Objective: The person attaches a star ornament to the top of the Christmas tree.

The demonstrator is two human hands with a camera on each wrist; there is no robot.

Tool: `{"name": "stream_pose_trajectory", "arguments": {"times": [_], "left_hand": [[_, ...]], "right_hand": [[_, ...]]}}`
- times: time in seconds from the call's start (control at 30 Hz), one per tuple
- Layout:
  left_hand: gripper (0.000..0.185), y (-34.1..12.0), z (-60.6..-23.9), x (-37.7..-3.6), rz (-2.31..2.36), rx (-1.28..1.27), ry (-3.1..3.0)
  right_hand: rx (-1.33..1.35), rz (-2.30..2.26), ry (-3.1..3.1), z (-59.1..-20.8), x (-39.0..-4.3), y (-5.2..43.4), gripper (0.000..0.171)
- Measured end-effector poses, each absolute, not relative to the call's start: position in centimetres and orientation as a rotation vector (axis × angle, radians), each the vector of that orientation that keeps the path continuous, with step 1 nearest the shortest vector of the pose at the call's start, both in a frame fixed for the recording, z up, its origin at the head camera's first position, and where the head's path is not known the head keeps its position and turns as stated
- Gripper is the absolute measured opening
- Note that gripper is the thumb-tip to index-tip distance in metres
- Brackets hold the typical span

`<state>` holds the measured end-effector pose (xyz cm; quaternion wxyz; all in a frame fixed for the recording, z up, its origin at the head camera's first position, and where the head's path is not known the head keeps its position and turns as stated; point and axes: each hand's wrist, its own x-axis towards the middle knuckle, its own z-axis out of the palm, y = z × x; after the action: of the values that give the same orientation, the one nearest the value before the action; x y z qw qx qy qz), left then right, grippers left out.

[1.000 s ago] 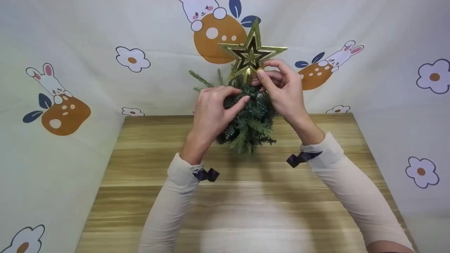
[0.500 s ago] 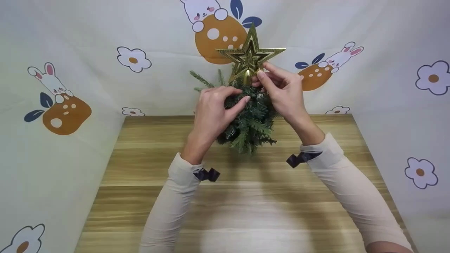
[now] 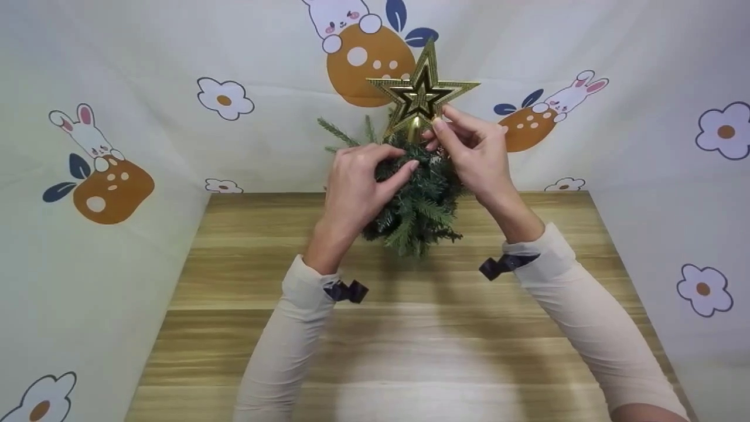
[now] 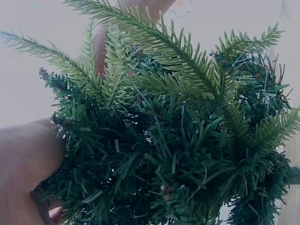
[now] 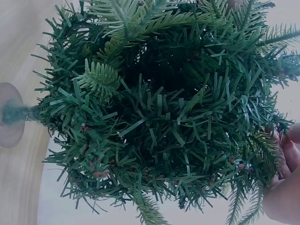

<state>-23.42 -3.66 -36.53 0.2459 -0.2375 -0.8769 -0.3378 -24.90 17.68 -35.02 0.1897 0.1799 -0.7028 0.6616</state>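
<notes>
Fingers of the left hand [image 3: 354, 187] curl round the upper boughs of the tree [image 3: 419, 193], thumb and forefinger sinking into the needles, so the trunk is hidden in the head view. The right hand [image 3: 474, 155] pinches at the foot of the star [image 3: 422, 94], fingertips bunched together; the socket where the star meets the treetop is covered by them and hard to make out.

The left wrist view shows only a blurred palm [image 4: 23, 168] against dense foliage [image 4: 178, 140], with no star in sight. The right wrist view looks up from below: the tree's [image 5: 164, 108] fuzzy stem runs to a round base [image 5: 11, 115] at the left edge, cut off, which the head view hides behind the boughs; fingertips [image 5: 286, 187] show at the lower right corner.

The needles are flat plastic, dark green with paler feathery tips. The star is gold, glittery, with a nested cut-out outline. The tree sits near the far edge of the wood-grain table [image 3: 410, 328], against a cloth backdrop [image 3: 117, 117] printed with rabbits and flowers.
</notes>
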Motion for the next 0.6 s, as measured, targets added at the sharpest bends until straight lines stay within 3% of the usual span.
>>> {"name": "stream_pose_trajectory", "arguments": {"times": [0.33, 0.6], "left_hand": [[0.037, -3.61, -36.66, -23.45, -0.93, -0.653, -2.388], [0.037, -3.69, -36.66, -23.49, -0.932, -0.661, -2.381]], "right_hand": [[0.476, 1.855, -2.01, -35.19, -24.64, 17.84, 0.025], [0.441, 1.906, -1.971, -34.93, -24.59, 17.8, 0.025]]}}
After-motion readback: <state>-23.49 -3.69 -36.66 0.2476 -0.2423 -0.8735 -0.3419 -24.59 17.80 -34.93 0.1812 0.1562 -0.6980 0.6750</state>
